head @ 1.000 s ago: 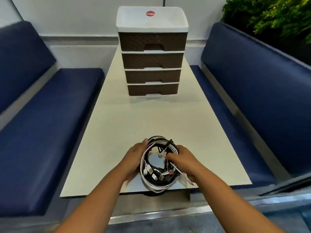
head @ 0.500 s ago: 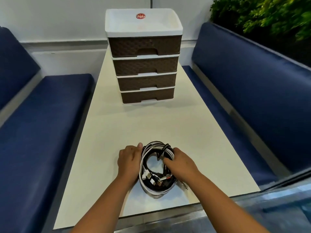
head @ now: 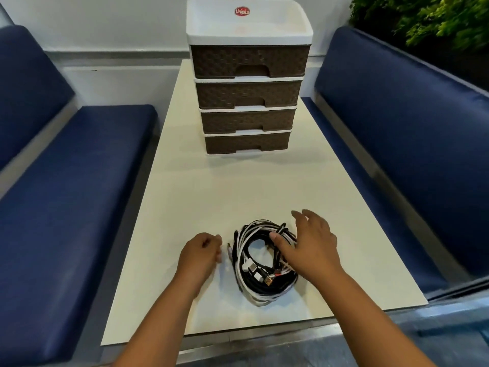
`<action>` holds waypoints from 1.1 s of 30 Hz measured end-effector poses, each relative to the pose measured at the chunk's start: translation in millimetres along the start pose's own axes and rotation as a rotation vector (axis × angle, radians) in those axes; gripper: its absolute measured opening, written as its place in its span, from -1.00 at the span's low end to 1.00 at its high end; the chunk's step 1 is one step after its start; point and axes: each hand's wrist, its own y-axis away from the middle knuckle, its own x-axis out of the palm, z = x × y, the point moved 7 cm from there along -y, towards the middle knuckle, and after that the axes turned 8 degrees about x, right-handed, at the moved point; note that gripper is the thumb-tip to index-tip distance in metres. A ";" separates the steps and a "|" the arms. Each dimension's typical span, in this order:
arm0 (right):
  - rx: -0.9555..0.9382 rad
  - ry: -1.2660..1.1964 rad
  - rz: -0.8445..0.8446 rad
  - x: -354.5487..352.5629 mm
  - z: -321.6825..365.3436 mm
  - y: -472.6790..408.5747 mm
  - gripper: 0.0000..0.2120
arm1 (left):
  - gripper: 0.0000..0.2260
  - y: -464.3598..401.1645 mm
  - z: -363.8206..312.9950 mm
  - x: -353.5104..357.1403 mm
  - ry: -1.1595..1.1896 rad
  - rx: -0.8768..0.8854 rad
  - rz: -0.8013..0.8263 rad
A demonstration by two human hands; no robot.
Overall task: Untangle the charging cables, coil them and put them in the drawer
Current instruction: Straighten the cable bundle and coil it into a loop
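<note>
We are at the untangling step: the cable bundle (head: 264, 260) lies near the bench's (head: 185, 207) near edge. Our right hand (head: 309, 247) hovers spread over it, our left hand (head: 201, 255) loosely curled, empty. Next we must pick one plug end.

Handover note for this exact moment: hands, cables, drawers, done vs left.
Left hand: loosely curled, holding nothing, just left of the cable bundle.
Right hand: open over the bundle's right side, thumb touching a strand.
Cables: black and white, one tangled heap on the table, near edge.
Drawer unit: far end, all four drawers closed.
Done: nothing.
Left: untangle, coil, open a drawer, stow.
</note>
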 end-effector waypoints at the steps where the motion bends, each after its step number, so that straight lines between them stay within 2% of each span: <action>1: -0.075 -0.068 -0.129 -12.0 7.9 5.4 -0.49 | -0.82 6.3 1.1 4.3 0.042 -0.012 0.034; 2: -0.142 -0.126 -0.198 -17.7 16.7 11.1 -0.67 | -0.84 12.0 0.5 8.4 0.066 -0.015 0.048; 3: -0.185 -0.148 -0.189 -15.7 24.7 14.3 -0.80 | -0.84 15.1 -1.3 12.0 0.077 -0.009 0.044; 4: -0.207 -0.140 -0.126 -7.9 33.1 15.7 -0.83 | -0.85 16.3 -3.2 14.2 0.084 0.004 0.024; 6: -0.218 -0.111 -0.003 10.2 45.0 15.4 -0.79 | -0.88 14.9 -6.6 16.1 0.095 0.022 -0.037; 9: -0.189 -0.128 0.042 22.9 51.5 12.2 -0.74 | -0.91 10.6 -7.2 16.8 0.095 0.031 -0.084; 11: -0.168 -0.124 0.035 26.5 49.1 13.2 -0.71 | -0.88 7.6 -9.1 20.5 0.103 0.039 -0.066; 14: -0.166 -0.162 0.007 29.1 46.0 16.0 -0.77 | -0.82 0.3 -18.3 27.9 0.071 0.063 -0.008; 19: -0.175 -0.205 -0.043 32.6 45.1 18.0 -0.72 | -0.91 -5.2 -34.7 33.8 -0.019 0.152 0.049; 23: -0.209 -0.186 -0.087 33.9 45.4 20.4 -0.73 | -0.90 -8.0 -37.2 33.4 -0.026 0.174 0.107; 30: -0.191 -0.225 -0.079 36.4 43.7 19.6 -0.73 | -0.85 -10.8 -54.4 35.2 -0.346 0.268 0.050; 31: -0.188 -0.229 -0.080 36.8 43.3 19.5 -0.73 | -0.85 -11.5 -51.7 35.9 -0.308 0.242 0.036; 33: -0.185 -0.239 -0.083 37.3 42.3 19.5 -0.75 | -0.84 -12.3 -38.7 35.9 -0.050 0.089 0.008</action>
